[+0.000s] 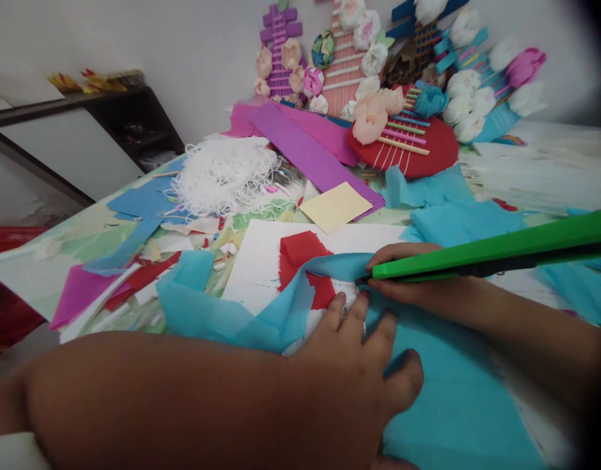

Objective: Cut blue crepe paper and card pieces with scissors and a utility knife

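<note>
Palm down, my left hand (349, 372) lies with spread fingers on turquoise crepe paper (457, 391) and the white material beside it. My right hand (408, 277) grips a long green tool (476, 251) with a dark underside; its kind is not clear. The tool's dark tip is just beyond my left fingertips, at the edge of the turquoise paper. A turquoise strip (251, 326) curls left from under the fingers. It partly covers a ragged red paper piece (300, 251), which rests on a white sheet (251, 261).
Tangled white string (226, 173), a purple strip (314, 150) and a cream paper piece (337, 205) lie farther back. Against the wall stand several flower-decorated crafts (339, 72), near a red disc (432, 147). Paper scraps (143, 281) litter the left side. A dark shelf (128, 130) stands beyond.
</note>
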The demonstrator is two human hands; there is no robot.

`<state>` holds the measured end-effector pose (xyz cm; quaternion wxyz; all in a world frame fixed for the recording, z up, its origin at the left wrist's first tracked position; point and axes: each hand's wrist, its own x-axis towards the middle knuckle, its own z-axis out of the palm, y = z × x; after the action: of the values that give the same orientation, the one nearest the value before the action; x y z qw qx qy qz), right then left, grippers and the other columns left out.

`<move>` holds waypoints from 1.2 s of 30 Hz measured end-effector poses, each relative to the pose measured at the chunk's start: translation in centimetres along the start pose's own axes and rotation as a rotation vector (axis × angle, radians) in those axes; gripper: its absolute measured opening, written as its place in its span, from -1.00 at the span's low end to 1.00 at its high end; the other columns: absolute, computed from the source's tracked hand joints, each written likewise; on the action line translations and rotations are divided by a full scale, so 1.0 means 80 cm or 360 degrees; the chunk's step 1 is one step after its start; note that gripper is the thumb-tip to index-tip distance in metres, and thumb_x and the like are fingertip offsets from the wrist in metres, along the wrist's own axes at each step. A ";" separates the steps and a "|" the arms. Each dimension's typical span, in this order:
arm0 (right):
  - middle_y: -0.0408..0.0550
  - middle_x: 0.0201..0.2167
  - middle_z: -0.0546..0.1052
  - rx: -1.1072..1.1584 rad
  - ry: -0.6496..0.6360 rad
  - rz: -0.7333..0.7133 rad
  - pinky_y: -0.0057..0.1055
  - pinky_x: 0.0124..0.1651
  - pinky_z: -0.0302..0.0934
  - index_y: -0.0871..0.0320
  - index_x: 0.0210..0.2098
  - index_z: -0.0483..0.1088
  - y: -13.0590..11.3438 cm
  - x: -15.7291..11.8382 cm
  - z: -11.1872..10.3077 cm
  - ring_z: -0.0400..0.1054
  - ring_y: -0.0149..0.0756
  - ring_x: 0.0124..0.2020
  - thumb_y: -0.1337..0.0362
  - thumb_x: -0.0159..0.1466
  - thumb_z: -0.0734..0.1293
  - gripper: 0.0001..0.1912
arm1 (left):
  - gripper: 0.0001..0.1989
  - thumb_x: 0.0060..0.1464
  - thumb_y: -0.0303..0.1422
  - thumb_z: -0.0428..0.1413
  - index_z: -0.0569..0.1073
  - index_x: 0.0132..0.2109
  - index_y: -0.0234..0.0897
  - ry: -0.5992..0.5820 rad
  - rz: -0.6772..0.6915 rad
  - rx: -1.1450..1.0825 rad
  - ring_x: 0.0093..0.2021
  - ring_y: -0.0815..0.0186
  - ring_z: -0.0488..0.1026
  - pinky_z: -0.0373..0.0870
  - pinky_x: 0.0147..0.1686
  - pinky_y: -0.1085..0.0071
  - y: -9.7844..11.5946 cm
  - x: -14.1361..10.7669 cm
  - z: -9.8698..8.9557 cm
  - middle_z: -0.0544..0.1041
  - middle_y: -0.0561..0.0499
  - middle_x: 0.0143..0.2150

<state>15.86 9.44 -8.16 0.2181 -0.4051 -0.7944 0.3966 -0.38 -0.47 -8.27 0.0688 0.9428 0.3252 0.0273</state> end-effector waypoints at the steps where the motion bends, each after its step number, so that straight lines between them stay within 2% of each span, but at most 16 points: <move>1: -0.14 -0.41 0.48 0.0010 0.0000 -0.0009 -0.44 -0.30 0.27 0.09 -0.41 0.39 0.001 -0.001 -0.001 0.36 -0.34 -0.36 0.15 0.00 0.31 -0.81 | -0.25 -0.06 0.14 -0.20 0.08 0.16 -0.26 -0.0024 0.0001 0.0001 0.15 -0.25 -0.11 -0.10 -0.02 -0.09 0.000 0.000 -0.001 0.06 -0.32 0.18; 5: -0.16 -0.40 0.46 0.0030 0.0126 0.0096 -0.44 -0.26 0.26 0.08 -0.39 0.38 0.005 -0.004 -0.004 0.35 -0.36 -0.34 0.14 -0.02 0.33 -0.79 | -0.24 -0.07 0.15 -0.20 0.08 0.17 -0.25 -0.0086 -0.0007 0.0002 0.16 -0.22 -0.10 -0.09 -0.02 -0.10 0.000 0.001 -0.005 0.04 -0.30 0.19; 8: -0.15 -0.41 0.45 0.0042 0.0128 0.0156 -0.43 -0.28 0.27 0.09 -0.40 0.37 0.005 -0.005 -0.006 0.35 -0.34 -0.35 0.14 -0.03 0.33 -0.78 | -0.26 -0.05 0.14 -0.21 0.07 0.17 -0.23 -0.0081 -0.0008 0.0000 0.16 -0.21 -0.12 -0.10 -0.02 -0.11 0.001 0.000 -0.004 0.03 -0.28 0.20; 18: -0.16 -0.46 0.45 -0.0012 -0.0029 -0.0029 -0.48 -0.35 0.23 0.11 -0.46 0.35 0.003 0.001 -0.006 0.33 -0.38 -0.41 0.15 0.01 0.30 -0.84 | -0.30 -0.03 0.08 -0.16 0.05 0.18 -0.23 -0.0048 -0.0031 -0.0004 0.15 -0.26 -0.14 -0.12 -0.01 -0.11 0.001 0.001 0.002 0.04 -0.30 0.19; 26: -0.16 -0.45 0.47 0.0042 0.0112 0.0051 -0.47 -0.38 0.25 0.10 -0.45 0.36 0.010 -0.006 -0.006 0.35 -0.36 -0.41 0.17 -0.02 0.32 -0.84 | -0.23 -0.05 0.15 -0.24 0.03 0.19 -0.23 -0.0122 -0.0019 -0.0040 0.16 -0.29 -0.20 -0.13 -0.04 -0.18 0.000 0.002 0.000 -0.01 -0.34 0.20; 31: -0.16 -0.47 0.47 0.0032 0.0086 0.0043 -0.46 -0.37 0.26 0.09 -0.49 0.35 0.003 -0.005 -0.006 0.35 -0.35 -0.42 0.18 -0.01 0.31 -0.87 | -0.24 -0.05 0.14 -0.20 0.03 0.19 -0.22 -0.0177 -0.0019 -0.0006 0.15 -0.28 -0.12 -0.13 -0.03 -0.19 0.000 0.004 -0.004 0.01 -0.32 0.20; 36: -0.14 -0.48 0.46 -0.0034 -0.0015 -0.0022 -0.45 -0.33 0.26 0.11 -0.49 0.35 -0.001 -0.003 -0.008 0.35 -0.35 -0.41 0.22 0.01 0.30 -0.90 | -0.26 -0.04 0.11 -0.19 0.02 0.19 -0.24 -0.0172 0.0007 0.0020 0.15 -0.29 -0.14 -0.12 -0.04 -0.19 0.000 0.005 -0.005 0.00 -0.34 0.20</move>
<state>16.36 9.48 -7.71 0.2126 -0.4001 -0.8024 0.3884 -0.15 -0.18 -7.88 0.0803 0.9439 0.3192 -0.0257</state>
